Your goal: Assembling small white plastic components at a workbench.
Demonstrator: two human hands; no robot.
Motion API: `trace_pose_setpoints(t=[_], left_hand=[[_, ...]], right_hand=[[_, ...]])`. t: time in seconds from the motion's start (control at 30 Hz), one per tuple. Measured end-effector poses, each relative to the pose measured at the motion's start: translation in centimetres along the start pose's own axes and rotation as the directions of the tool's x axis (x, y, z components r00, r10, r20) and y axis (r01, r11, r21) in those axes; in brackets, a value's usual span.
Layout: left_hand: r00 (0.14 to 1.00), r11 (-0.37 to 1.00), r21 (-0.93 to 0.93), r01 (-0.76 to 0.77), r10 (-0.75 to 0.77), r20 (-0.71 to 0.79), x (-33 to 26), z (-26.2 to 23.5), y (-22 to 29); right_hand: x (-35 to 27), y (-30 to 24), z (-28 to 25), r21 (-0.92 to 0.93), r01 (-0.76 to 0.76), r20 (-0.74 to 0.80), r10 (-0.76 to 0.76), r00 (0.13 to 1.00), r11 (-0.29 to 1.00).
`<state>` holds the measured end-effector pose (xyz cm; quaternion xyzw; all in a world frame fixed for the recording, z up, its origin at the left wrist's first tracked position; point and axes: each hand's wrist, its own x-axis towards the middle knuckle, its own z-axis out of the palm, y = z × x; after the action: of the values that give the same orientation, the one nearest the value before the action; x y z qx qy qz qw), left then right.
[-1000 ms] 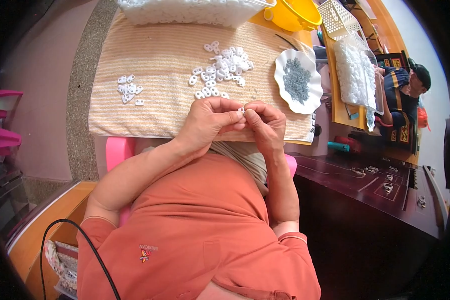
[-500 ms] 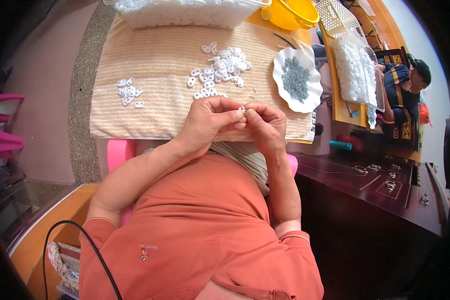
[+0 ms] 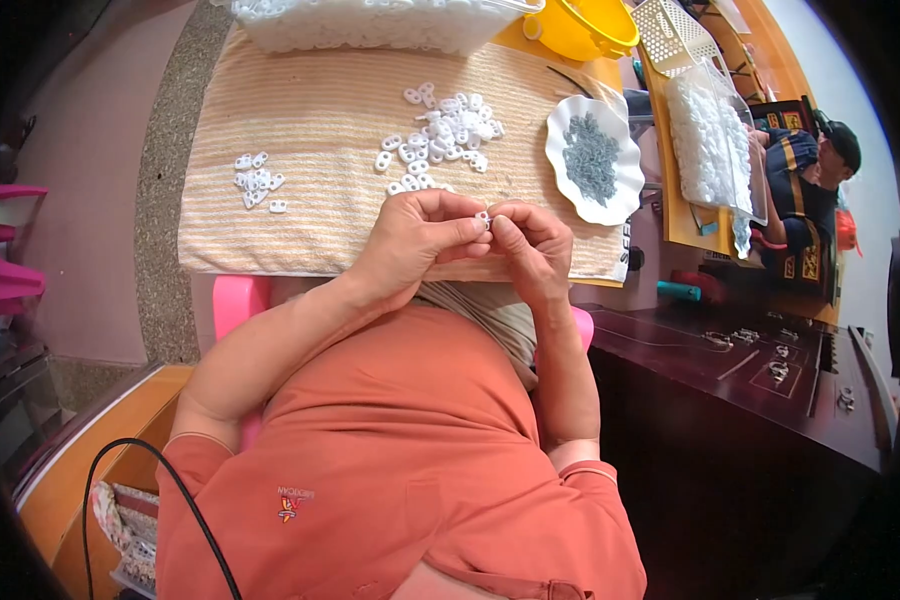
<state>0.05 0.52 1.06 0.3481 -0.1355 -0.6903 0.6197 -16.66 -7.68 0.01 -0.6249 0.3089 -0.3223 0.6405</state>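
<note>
Left hand (image 3: pixel 415 240): grip pinching a white piece (image 3: pixel 483 219) between thumb and fingers.
Right hand (image 3: pixel 533 245): thumb and finger pressed together at the piece's right side; cannot tell what is between them.
White piece: between both hands, above the near edge of the towel (image 3: pixel 300 110).
Big pile (image 3: pixel 457 127): white pieces on the towel, just beyond the hands.
Small pile (image 3: pixel 255 181): similar pieces, farther left.
Dish (image 3: pixel 623 200): right, white, wavy-rimmed, holding grey bits (image 3: pixel 591 158).
Tub (image 3: pixel 370 38): far side, full of white pieces.
Yellow bowl (image 3: pixel 590 28): far right of the tub.
</note>
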Motion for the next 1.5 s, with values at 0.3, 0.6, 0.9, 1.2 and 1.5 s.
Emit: trace_pose_setpoints(t=[0.3, 0.6, 0.9, 1.2, 1.5], left_hand=[[1.0, 1.0, 0.019, -0.002, 0.002, -0.005, 0.0, -0.1, -0.3], [1.0, 0.999, 0.045, 0.006, -0.007, 0.015, 0.0, 0.0, -0.2], [1.0, 1.0, 0.01, 0.007, -0.007, 0.006, 0.0, 0.0, -0.1], [1.0, 1.0, -0.015, 0.009, -0.009, -0.029, -0.2, 0.3, 0.4], [0.998, 1.0, -0.018, -0.003, 0.002, -0.055, 0.1, 0.0, 0.1]], right_hand=[[-0.3, -1.0, 0.9, -0.08, 0.005, -0.002, -0.005, 1.0, 0.997], [-0.4, -0.9, 0.5, 0.033, -0.021, 0.014, 0.02, 1.0, 0.999], [0.1, -1.0, -0.1, -0.023, 0.008, 0.015, -0.008, 1.0, 1.0], [1.9, -3.0, -1.4, -0.074, -0.074, 0.097, 0.08, 0.992, 0.995], [8.2, -3.2, -2.0, -0.694, 0.18, 0.087, -0.167, 0.982, 0.697]])
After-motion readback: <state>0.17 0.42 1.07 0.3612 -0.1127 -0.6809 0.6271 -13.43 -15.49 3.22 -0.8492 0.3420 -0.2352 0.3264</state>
